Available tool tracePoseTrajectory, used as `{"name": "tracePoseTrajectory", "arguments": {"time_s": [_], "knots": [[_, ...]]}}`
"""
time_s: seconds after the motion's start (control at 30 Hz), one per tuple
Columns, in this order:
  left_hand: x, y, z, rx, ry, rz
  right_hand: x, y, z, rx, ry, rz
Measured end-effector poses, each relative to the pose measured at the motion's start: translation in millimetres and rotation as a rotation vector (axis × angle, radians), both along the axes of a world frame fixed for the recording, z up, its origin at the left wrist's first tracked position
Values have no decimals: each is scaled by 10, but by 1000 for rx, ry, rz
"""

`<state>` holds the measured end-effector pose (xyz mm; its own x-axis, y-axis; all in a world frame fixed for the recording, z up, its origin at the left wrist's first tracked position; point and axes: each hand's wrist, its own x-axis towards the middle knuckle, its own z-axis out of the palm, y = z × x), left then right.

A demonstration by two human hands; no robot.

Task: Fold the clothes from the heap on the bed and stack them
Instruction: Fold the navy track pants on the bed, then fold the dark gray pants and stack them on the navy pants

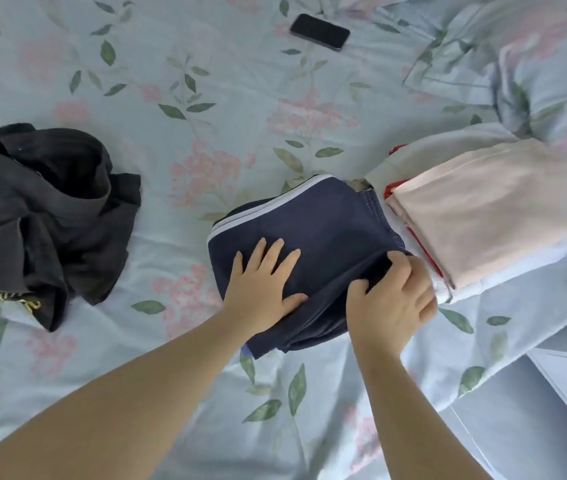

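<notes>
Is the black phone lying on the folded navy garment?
No, the phone lies on the floral bedsheet, well apart from the navy garment.

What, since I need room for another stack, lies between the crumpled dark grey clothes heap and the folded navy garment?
Head view: only bare floral light-blue bedsheet between the dark grey heap and the white-trimmed navy garment.

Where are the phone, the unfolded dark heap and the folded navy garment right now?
phone [320,31]: head view, middle of its black screen.
dark heap [46,216]: head view, crumpled middle of the cloth.
navy garment [330,223]: head view, bare flat top face.
</notes>
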<state>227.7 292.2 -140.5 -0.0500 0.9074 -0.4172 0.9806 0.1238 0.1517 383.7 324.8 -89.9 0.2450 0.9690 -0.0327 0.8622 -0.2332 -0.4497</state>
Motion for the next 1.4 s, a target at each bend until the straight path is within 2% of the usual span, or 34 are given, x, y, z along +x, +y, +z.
{"name": "tracePoseTrajectory", "arguments": {"time_s": [0.07,0.13,0.17,0.27,0.33,0.47,0.57,0.7,0.87,0.97,1.03,1.1,1.27,1.4], "knots": [[50,-115,-74,65,17,-5,-16,68,16,347,0,-44],[108,-219,-126,77,7,-15,-45,101,-29,453,-69,131],[121,-258,-147,79,-3,-15,-66,97,-92,362,-109,258],[54,-351,-158,102,-60,-7,-57,-10,-361,-269,-290,484],[-57,-445,-155,125,-92,-30,-31,-67,-503,-412,-350,485],[-397,-694,-44,235,-131,13,-402,-147,-376,-267,-286,409],[-818,-955,-19,357,-73,155,-902,-346,-299,-164,-216,614],[-1593,-1412,-136,344,40,369,-1647,-689,-312,-178,-125,836],[-2605,-1882,-403,160,179,581,-2277,-1089,-511,-338,-98,901],[-2998,-1919,-524,33,106,599,-2451,-1291,-610,-382,-94,903],[-3123,-1893,-569,-132,65,483,-2503,-1414,-651,-413,-90,883],[-3169,-1894,-575,-207,18,417,-2525,-1512,-663,-448,-66,845],[-3154,-2112,-411,-52,-258,439,-2556,-1650,-587,-491,3,773],[-3178,-2580,-301,-91,-353,436,-2663,-1697,-572,-577,49,770]]}}
